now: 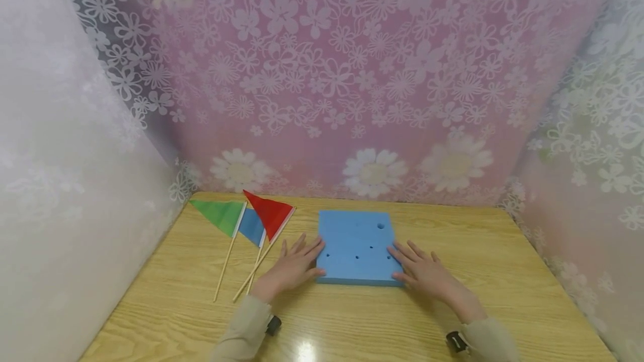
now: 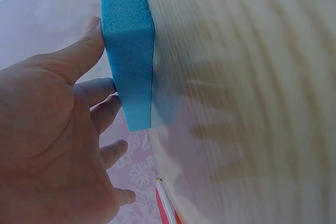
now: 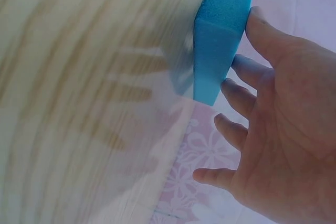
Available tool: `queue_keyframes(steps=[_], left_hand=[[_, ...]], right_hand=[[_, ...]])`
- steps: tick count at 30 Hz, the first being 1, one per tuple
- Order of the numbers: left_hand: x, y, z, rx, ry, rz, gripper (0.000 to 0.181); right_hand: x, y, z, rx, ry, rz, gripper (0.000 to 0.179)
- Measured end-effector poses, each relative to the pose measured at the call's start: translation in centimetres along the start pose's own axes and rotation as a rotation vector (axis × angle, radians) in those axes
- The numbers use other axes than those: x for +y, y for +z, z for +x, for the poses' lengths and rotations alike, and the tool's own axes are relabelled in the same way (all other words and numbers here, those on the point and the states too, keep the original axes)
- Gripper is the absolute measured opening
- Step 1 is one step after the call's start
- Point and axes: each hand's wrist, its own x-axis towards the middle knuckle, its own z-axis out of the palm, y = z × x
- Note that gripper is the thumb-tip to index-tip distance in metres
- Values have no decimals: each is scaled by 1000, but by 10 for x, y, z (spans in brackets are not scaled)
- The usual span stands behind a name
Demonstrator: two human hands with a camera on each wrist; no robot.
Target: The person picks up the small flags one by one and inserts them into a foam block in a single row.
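A blue foam block (image 1: 352, 239) with several small holes and one larger hole near its far right corner lies flat on the wooden table. My left hand (image 1: 289, 267) touches its left edge with spread, fairly straight fingers. At the opposite edge, my right hand (image 1: 427, 272) rests its thumb and fingertips in the same way. In the left wrist view the thumb and two fingers of the left hand (image 2: 63, 114) meet the block's upper edge (image 2: 128, 72). The right wrist view shows the right hand (image 3: 294, 114) likewise against the block (image 3: 218, 51).
Left of the block lie three triangular flags on thin sticks: a green flag (image 1: 221, 215), a blue flag (image 1: 251, 227) partly covered, and a red flag (image 1: 271, 214). Their sticks reach toward my left wrist. A flowered curtain (image 1: 322, 99) stands behind the table (image 1: 478, 256), with cloth at both sides.
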Motion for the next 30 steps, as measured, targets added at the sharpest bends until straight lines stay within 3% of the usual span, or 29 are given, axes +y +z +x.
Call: queue_keyframes(steps=[12,30], left_hand=[[-8,-3,-15,-9,-2,-35,74],[-4,-5,-34,-10,16,-59,73]], right_hand=[[-25,-11,-2,-75,-2,-8,67],[-38,-7,-13,-54,-17,3,66]])
